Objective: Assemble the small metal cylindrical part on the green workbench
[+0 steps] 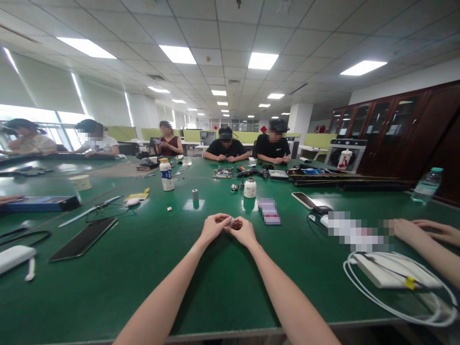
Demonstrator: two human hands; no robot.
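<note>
Both hands are on one small grey part (232, 223), well in from the near edge of the bench (143, 292), about midway along it. Left hand (214, 229) and right hand (245, 231): fingers closed on the part from either side, thumbs toward the wearer. It's mostly hidden, so can't tell what it is, or whether the hands rest on the bench or sit just above it.

Main risk, I'd say: a slip. Grip looks like fingertips only on something small; uneven squeeze or twist could pop it out. The top looks glossy, so a round part might run, maybe off the near edge.

Knock risk: grey cylinder (195, 195) stands upright beyond the left hand, toward the far edge, and white jar (250, 188) beyond the right. Both look narrow enough to tip if a hand reaches out carelessly. Small white piece (169, 209), left of the cylinder, could get swept away by a sleeve or wrist.

Right side: a co-worker's hands (413, 232) come in over the right edge, near the looped white cable (354, 282). A snag there could drag the white box (397, 270) toward the near right corner.
</note>
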